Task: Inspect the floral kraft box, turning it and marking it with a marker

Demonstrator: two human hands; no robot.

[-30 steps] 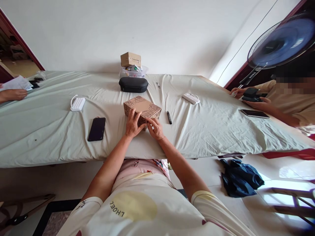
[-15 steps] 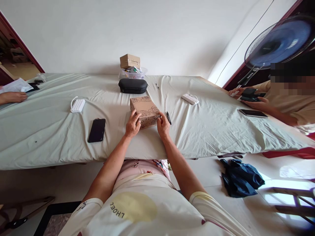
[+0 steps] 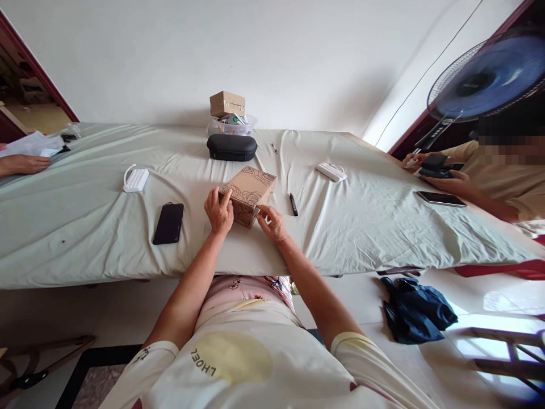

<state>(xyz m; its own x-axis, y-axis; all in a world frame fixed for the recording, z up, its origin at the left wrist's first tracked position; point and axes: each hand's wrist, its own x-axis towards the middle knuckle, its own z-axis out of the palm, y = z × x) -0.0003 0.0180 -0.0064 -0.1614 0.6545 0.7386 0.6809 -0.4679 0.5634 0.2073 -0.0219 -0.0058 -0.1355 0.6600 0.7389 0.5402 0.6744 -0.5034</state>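
A brown cardboard box (image 3: 250, 187) with dark swirling line drawings sits on the cloth in front of me, turned at an angle with one corner toward me. My left hand (image 3: 219, 211) is closed around its left corner, fingertips on the top edge. At the near right corner, my right hand (image 3: 271, 222) pinches the box's edge between thumb and fingers; whether it holds a flap there is too small to tell. A black marker (image 3: 293, 204) lies just right of the box.
On the cloth-covered table (image 3: 340, 238) lie a black phone (image 3: 168, 224), white power banks (image 3: 136, 180) and a black case (image 3: 231, 147). Behind the case stands a plastic tub (image 3: 251, 122) with a small carton on it. Co-workers' hands are at both far sides; a fan (image 3: 481, 79) stands right.
The box has turned on the table, its near corner now pointing toward me. My left hand has shifted left along with it. My right hand has moved left and lower, to the near corner.
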